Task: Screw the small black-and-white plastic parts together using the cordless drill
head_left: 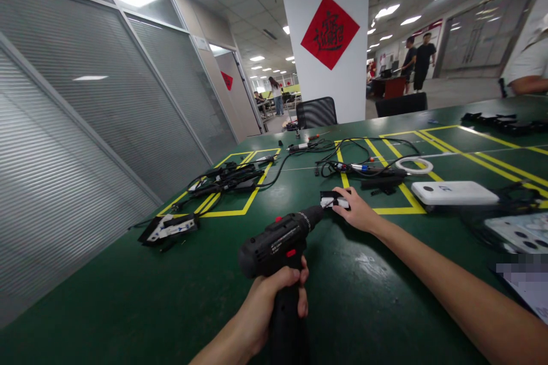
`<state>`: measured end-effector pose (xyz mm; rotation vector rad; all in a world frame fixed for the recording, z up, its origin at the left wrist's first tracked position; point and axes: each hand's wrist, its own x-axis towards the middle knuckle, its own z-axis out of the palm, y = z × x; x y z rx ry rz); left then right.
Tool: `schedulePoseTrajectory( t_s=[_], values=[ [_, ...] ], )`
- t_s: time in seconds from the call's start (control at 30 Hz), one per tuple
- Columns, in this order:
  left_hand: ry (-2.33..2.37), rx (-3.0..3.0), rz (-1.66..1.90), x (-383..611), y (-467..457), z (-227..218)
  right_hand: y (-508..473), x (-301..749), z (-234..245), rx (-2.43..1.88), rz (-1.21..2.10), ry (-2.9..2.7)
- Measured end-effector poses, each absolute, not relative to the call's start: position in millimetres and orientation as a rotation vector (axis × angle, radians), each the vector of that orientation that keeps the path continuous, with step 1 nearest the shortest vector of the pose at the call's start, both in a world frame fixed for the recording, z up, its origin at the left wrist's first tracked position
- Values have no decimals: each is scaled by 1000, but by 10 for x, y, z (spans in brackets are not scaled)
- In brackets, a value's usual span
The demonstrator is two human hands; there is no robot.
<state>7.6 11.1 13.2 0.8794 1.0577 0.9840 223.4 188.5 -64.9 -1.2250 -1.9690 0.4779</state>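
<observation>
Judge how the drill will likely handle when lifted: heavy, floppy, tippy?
The drill probably feels heavy for its size, judging by its bulky body. It should stay stiff, as it looks like hard plastic. It may pivot in the left hand, since the long top sits across the handle.

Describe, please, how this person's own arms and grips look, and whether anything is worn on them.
Both grips are bare hands: the left grip and the right grip show no gloves. The left arm and the longer visible stretch of the right arm are bare, with no sleeve, watch or bracelet seen. Parts of both grips are hidden, so rings are uncertain.
</observation>
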Motion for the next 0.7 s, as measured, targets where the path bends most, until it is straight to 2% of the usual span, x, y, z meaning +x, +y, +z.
schedulePoseTrajectory(
  t_s=[0.7],
  values=[
    [1033, 849, 1017, 100, 116, 149, 1883, 2244, -658, -1247, 485, -1978]
  ],
)
